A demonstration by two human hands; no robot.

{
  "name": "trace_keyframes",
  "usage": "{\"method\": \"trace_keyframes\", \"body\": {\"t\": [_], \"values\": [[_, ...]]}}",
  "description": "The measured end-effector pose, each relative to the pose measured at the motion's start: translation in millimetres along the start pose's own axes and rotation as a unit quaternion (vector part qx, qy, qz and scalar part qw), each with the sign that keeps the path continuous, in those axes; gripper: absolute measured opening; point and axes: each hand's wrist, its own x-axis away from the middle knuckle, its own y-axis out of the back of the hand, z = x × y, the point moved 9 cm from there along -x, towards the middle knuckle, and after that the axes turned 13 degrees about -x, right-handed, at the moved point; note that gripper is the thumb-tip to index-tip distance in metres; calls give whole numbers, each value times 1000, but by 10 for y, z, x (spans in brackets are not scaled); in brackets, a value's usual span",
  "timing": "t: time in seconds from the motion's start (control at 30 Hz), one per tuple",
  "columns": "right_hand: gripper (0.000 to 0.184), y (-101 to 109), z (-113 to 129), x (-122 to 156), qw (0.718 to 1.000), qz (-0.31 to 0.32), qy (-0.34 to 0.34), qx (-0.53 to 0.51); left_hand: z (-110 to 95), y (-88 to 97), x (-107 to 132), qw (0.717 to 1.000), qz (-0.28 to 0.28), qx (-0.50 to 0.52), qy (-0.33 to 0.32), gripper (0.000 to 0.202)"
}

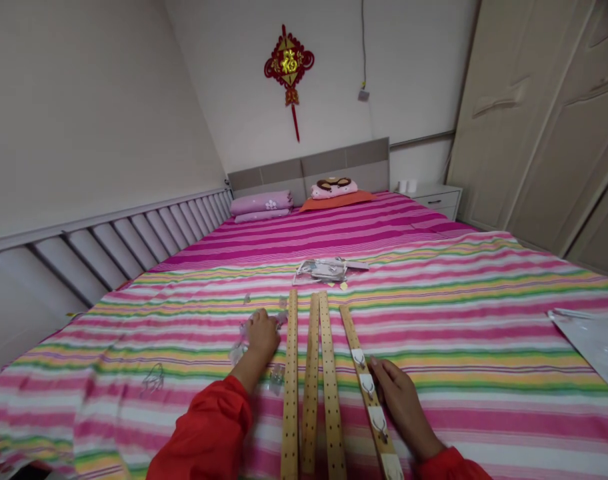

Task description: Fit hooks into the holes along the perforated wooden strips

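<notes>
Several long wooden slats with rows of holes (311, 380) lie side by side on the striped bedsheet (459, 320). The rightmost slat (368, 387) carries white adhesive hooks. My right hand (401, 403) rests beside that slat, fingers touching its edge near a hook, holding nothing. My left hand (261, 337) is curled on the sheet left of the slats, over small clear plastic pieces (238, 350); what its fingers hold I cannot make out. Both sleeves are red.
A heap of clear plastic packaging (327, 270) lies beyond the slats. A grey plastic bag (597, 343) sits at the right edge. Pillows (261, 203) and a headboard are at the far end, a padded wall panel on the left, wardrobes on the right.
</notes>
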Motion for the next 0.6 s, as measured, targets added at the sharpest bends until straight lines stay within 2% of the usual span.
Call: {"method": "trace_keyframes", "body": {"t": [0.2, 0.4, 0.5, 0.6], "values": [[42, -24, 46, 19, 1000, 4, -3, -5, -19, -3, -49, 1000, 15, -15, -8, 31], [43, -20, 9, -1, 1000, 2, 0, -16, 21, 8, -43, 1000, -9, 12, -10, 26], [43, -26, 8, -3, 1000, 2, -1, -20, 68, 30, -13, 998, -28, 60, 3, 23], [44, -24, 24, 1, 1000, -1, 0, -25, 195, 60, 18, 978, -55, 192, 55, 19]]}}
